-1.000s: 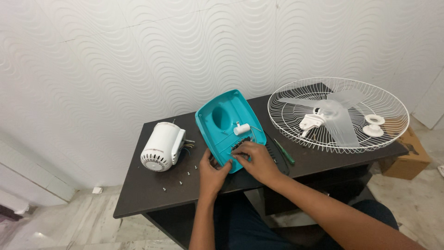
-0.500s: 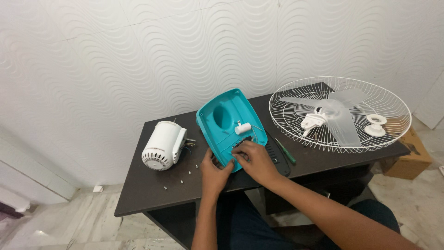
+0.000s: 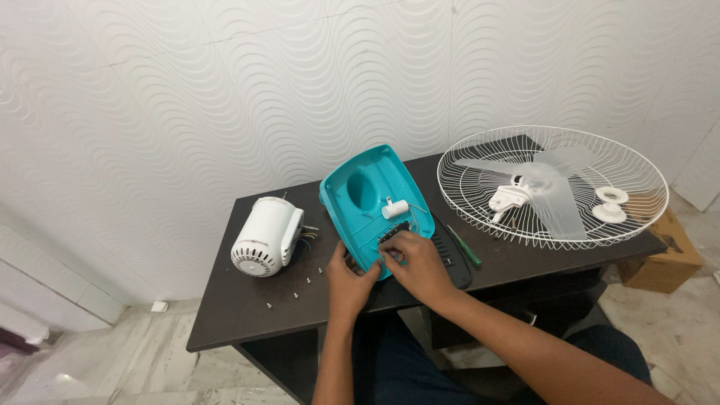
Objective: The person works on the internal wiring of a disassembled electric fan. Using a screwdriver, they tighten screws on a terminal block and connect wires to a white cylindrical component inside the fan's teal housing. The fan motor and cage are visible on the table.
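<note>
Dark table, frame centre: white wire fan guard with translucent blade at right, white motor at left. Teal fan housing at centre, long axis running up-left from the hands. Right hand, nearer, pinches a small black switch block at the housing's lower edge; left hand grips that edge, fingers curled.

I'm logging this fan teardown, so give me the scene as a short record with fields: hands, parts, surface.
Left hand: grips near edge of teal housing
Right hand: fingertips on small black part at the housing's near end
Motor: white, on its side, left of housing
Screws: loose, near motor
Fan guard: white wire, holds clear blade
Screwdriver: green, right of housing
Table: dark
</note>
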